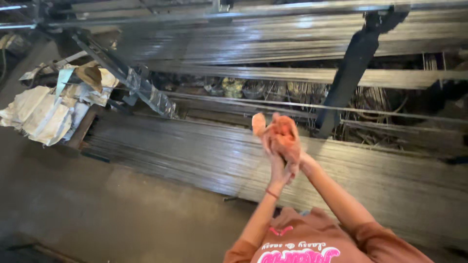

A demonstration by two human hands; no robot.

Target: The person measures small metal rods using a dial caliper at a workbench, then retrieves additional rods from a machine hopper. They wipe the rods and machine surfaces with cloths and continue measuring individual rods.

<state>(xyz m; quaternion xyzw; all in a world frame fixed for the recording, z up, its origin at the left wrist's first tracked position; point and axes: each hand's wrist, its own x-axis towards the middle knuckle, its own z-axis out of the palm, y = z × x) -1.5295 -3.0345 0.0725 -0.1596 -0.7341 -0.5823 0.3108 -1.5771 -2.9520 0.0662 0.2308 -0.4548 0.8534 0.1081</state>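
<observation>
Orange cloth (pixel 280 135), bunched up, sits between both raised hands: the left hand (pixel 276 163) and the right hand (pixel 291 155) press together around it, each grip clenched on the fabric. Beneath them lies a long stack of thin steel rods (pixel 195 153) on the floor (pixel 97 209); crumpled sacks (pixel 46 112) lie well apart at left.

A dim workshop with a grey concrete floor (pixel 97 204). Long bundles of thin steel rods (pixel 195 151) lie on low racks. A dark post (pixel 348 73) stands behind, and crumpled sacks (pixel 44 112) lie at the left.
</observation>
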